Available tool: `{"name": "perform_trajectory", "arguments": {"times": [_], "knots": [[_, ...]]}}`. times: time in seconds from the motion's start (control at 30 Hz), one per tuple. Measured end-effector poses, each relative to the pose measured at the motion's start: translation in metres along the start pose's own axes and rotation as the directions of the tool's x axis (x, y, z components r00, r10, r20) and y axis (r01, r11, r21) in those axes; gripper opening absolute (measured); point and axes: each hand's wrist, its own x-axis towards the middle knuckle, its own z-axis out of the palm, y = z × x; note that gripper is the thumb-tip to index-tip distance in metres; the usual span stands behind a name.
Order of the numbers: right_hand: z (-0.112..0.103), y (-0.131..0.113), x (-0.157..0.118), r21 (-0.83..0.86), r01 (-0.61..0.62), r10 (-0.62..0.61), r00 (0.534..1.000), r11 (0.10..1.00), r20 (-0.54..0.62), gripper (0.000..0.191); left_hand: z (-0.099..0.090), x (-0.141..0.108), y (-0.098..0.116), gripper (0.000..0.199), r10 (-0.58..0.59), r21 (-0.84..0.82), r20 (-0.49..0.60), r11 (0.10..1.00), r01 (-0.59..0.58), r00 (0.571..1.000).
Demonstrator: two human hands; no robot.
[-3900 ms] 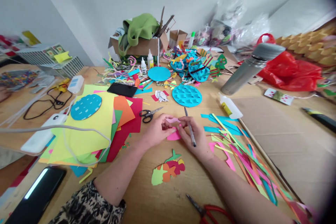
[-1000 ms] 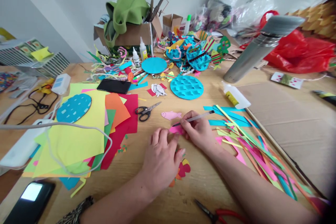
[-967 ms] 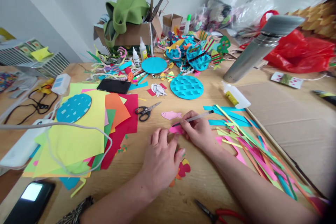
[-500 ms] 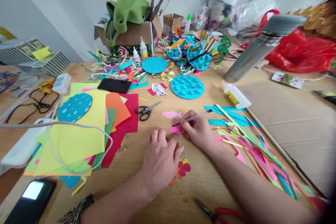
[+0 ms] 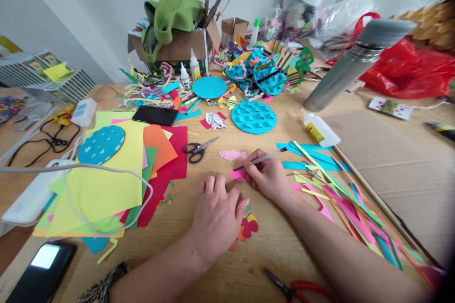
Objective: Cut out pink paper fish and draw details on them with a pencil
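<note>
A pen (image 5: pixel 265 157) with a clear barrel is pinched in my right hand (image 5: pixel 267 174), its tip on a small pink paper piece (image 5: pixel 239 174). My left hand (image 5: pixel 218 208) rests on the table, fingers apart, with the index fingertip on that piece's near edge. Just beyond lies a pink paper fish (image 5: pixel 232 155) with drawn lines. Black-handled scissors (image 5: pixel 197 151) lie open to its left. Red and orange paper cutouts (image 5: pixel 249 227) sit beside my left thumb, partly hidden by the hand.
Coloured paper sheets (image 5: pixel 103 184) lie at left under a white cable. Paper strips (image 5: pixel 341 199), a glue bottle (image 5: pixel 322 129) and a steel flask (image 5: pixel 346 73) are at right. A scaled blue disc (image 5: pixel 253 117) lies ahead. Red-handled pliers (image 5: pixel 295 288) are at the near edge.
</note>
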Motion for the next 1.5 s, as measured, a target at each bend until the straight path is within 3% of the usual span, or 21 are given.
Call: {"name": "perform_trajectory", "arguments": {"times": [0.43,1.5], "knots": [[0.0004,0.0039,-0.0004,-0.025,0.013,-0.013,1.0,1.0,-0.004,0.022,0.0023,-0.0021,-0.0011,0.035,0.053,0.024,-0.043,0.998,-0.052,0.998],[0.0009,0.0032,0.0008,-0.026,0.032,-0.032,0.999,0.999,-0.002,0.023,-0.0041,-0.0005,0.0033,0.035,0.077,0.123,0.023,0.989,-0.079,0.997]]}}
